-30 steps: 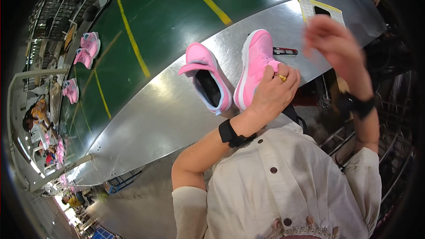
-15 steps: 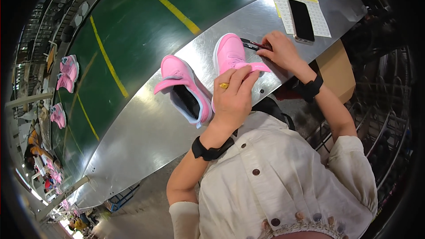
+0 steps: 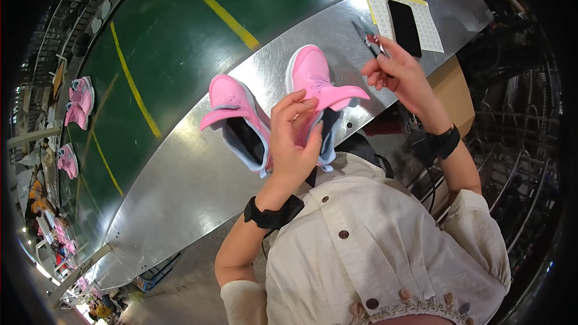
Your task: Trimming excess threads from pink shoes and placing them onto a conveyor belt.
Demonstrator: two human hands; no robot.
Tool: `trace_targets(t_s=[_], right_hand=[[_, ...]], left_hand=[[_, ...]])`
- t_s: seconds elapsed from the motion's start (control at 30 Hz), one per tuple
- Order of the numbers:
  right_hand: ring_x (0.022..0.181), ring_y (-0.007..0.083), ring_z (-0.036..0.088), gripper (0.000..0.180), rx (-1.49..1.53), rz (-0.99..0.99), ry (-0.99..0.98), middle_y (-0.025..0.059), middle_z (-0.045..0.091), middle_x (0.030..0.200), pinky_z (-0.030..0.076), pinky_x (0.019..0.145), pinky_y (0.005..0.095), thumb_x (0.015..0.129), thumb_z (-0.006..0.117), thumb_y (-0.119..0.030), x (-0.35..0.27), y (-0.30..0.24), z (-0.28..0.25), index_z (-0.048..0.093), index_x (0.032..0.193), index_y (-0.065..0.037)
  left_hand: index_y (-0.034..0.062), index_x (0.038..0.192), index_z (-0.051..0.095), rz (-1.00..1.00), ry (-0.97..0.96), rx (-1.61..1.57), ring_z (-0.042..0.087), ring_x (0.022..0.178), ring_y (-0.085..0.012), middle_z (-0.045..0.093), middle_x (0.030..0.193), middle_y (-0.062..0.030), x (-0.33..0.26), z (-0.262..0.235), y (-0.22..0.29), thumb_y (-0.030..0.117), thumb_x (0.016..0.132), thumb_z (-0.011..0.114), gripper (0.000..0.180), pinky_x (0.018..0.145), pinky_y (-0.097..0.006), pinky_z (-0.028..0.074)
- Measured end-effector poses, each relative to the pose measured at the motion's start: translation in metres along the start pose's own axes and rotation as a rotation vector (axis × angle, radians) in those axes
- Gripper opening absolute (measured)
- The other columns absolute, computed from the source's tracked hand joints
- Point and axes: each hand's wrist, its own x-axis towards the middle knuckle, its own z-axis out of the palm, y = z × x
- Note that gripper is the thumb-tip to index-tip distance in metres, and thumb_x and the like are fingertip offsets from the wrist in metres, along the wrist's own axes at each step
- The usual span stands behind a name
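Observation:
Two pink shoes with pale blue linings lie side by side on the metal tabletop. My left hand (image 3: 293, 144) is curled over the left side of the right shoe (image 3: 310, 69), its fingertips at the base of the pink strap (image 3: 344, 94). The thumb lies across the shoe's opening, and the strap's free end sticks out to the right. Just left of this hand is the left shoe (image 3: 230, 93), its dark insole showing. My right hand (image 3: 400, 75), raised right of the shoes, is closed on a slim two-pronged hand tool (image 3: 372, 42) with a red part; motion blurs its prongs.
A black phone (image 3: 404, 29) lies on a printed sheet (image 3: 429, 21) at the far right. Beyond the metal table edge (image 3: 174, 174) runs a green surface (image 3: 174, 42) with yellow lines. More pink shoes (image 3: 79, 103) stand far left. A cardboard box (image 3: 454, 93) is below the right edge.
My right hand has lifted the two-pronged tool off the tabletop, upward and to the right. My left hand has slid off the strap's middle to the shoe's left side, uncovering the opening.

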Motion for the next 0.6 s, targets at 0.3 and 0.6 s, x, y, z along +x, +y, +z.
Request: trace_targets(t_s=[0.3, 0.6], right_hand=[[0.069, 0.0084, 0.054, 0.022, -0.152, -0.013, 0.028, 0.0070, 0.062, 0.089, 0.044, 0.064, 0.0216, 0.092, 0.048, -0.012, -0.017, 0.015, 0.008, 0.051, 0.113, -0.004], [0.063, 0.0056, 0.051, 0.023, -0.278, -0.066, 0.034, 0.0030, 0.059, 0.081, 0.043, 0.058, 0.0210, 0.087, 0.051, -0.002, -0.026, 0.018, -0.012, 0.053, 0.110, -0.001]], left_hand=[[0.0036, 0.127, 0.037, -0.156, -0.085, -0.376, 0.037, 0.130, -0.0274, 0.027, 0.140, -0.0127, 0.008, 0.011, -0.002, -0.015, 0.075, 0.057, 0.059, 0.104, -0.039, 0.038], [-0.0032, 0.136, 0.027, -0.315, -0.093, 0.313, 0.030, 0.131, -0.0369, 0.024, 0.142, -0.0263, 0.010, 0.014, -0.008, 0.033, 0.065, 0.081, 0.095, 0.102, -0.043, 0.034]])
